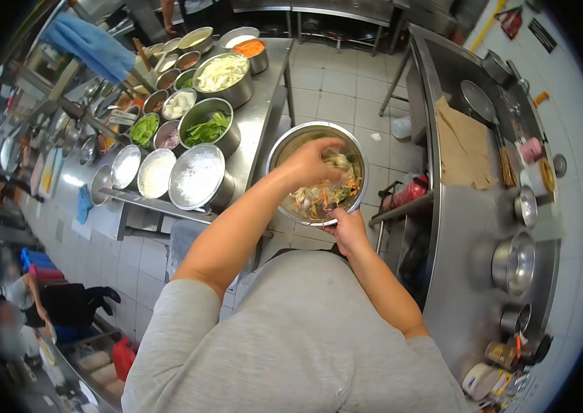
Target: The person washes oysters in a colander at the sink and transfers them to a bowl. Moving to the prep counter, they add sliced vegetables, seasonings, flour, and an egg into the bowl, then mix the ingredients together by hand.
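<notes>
A steel mixing bowl (275, 201) is in front of my body, its open top facing me. Inside lie mixed shredded vegetables (319, 197), with orange strips, pale shreds and some green bits. My left hand (318, 164) reaches into the bowl, fingers curled around some of the pale and green shreds; motion blurs the fingertips a little. At the near right edge, my right hand (348, 233) grips the bowl's rim, thumb on the inside and fingers underneath.
On the left, a steel table (264, 89) carries several pots, including cut cabbage (221, 72), leafy greens (209, 128) and white powder (197, 175). A steel sink counter (460, 227) runs along the right, with cardboard (462, 148) and a wok (477, 102). Another person (26, 296) is at lower left.
</notes>
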`<state>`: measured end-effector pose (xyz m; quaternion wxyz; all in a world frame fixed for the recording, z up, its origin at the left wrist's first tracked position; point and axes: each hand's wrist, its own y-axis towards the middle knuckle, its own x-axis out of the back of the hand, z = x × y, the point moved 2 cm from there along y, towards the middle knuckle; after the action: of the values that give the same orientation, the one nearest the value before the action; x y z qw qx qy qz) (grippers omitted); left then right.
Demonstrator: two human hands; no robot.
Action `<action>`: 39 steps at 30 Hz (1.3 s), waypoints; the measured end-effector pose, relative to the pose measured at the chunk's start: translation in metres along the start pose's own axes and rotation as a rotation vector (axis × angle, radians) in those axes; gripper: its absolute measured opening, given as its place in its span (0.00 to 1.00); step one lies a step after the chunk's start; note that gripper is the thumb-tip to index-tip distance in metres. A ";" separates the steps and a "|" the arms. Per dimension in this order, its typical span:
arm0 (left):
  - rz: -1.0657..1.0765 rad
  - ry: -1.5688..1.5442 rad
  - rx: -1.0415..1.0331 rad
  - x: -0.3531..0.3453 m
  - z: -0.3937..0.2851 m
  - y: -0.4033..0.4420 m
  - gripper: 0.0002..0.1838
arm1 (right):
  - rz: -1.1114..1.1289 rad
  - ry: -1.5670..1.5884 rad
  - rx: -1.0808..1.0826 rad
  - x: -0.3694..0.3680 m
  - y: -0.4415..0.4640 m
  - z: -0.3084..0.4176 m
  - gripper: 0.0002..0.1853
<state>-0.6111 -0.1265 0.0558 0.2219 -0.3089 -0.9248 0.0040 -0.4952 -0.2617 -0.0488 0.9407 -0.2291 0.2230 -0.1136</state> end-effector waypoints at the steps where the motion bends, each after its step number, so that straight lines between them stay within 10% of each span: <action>1: 0.046 -0.308 0.084 0.004 -0.013 0.002 0.35 | 0.023 -0.001 -0.005 0.001 0.006 0.006 0.21; 3: -0.094 -0.306 0.086 0.001 0.003 0.019 0.39 | 0.069 0.029 0.002 0.004 0.020 0.022 0.23; 5: -0.274 0.486 0.209 -0.017 0.039 0.036 0.45 | 0.123 0.013 -0.005 0.001 0.032 0.038 0.24; 9: -0.045 0.114 0.335 -0.054 0.058 0.048 0.42 | 0.256 -0.032 -0.136 0.008 0.050 0.047 0.27; 15: -0.302 0.686 0.158 -0.001 0.037 0.047 0.33 | 0.256 -0.055 -0.200 0.019 0.063 0.055 0.25; 19: -0.119 0.178 -0.013 0.020 0.014 0.018 0.37 | 0.310 -0.021 -0.222 0.013 0.071 0.068 0.24; 23: -0.581 0.638 0.203 -0.015 0.029 0.001 0.41 | 0.364 -0.036 -0.209 0.005 0.072 0.062 0.22; 28: -0.413 0.544 0.183 0.020 0.044 0.009 0.28 | 0.368 -0.128 -0.259 0.003 0.087 0.038 0.29; 33: -0.149 0.163 0.075 0.038 0.026 0.011 0.42 | 0.338 -0.123 -0.219 -0.018 0.063 0.052 0.24; 37: -0.210 0.927 0.132 0.005 0.012 -0.003 0.38 | 0.379 -0.039 -0.259 -0.022 0.061 0.048 0.22; 39: -0.032 0.828 0.254 0.016 0.055 0.016 0.35 | 0.341 -0.063 -0.243 -0.015 0.065 0.036 0.26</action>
<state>-0.6361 -0.0969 0.0099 0.6106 -0.2403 -0.7545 -0.0102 -0.4840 -0.1867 -0.0466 0.9181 -0.3033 0.2413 0.0824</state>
